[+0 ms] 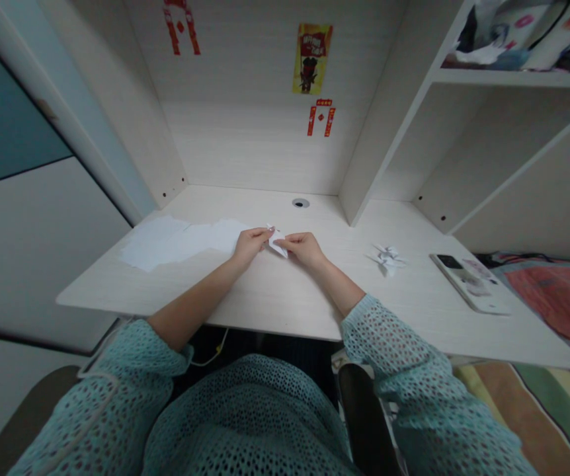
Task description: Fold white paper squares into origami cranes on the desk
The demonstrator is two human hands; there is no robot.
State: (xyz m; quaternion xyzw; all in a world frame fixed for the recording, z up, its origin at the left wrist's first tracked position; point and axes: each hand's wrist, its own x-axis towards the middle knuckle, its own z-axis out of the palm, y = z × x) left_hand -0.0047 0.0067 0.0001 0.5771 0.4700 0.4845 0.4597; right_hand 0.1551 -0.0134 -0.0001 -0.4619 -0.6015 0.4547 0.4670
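Between my two hands is a small folded piece of white paper (278, 244), held just above the desk. My left hand (252, 243) pinches its upper left side. The fingers of my right hand (303, 247) are closed on its right edge. Fine folds in the paper are too small to make out. To the left, several loose white paper sheets (166, 241) lie spread and overlapping. Off to the right rests a small cluster of pointed folded white paper (387, 258), apart from my hands.
A phone (468, 284) lies on the right of the pale desk (265, 307). A round cable hole (300, 203) sits near the back panel. An upright divider (379, 132) stands behind my right hand. A chair armrest (364, 416) is below the desk edge.
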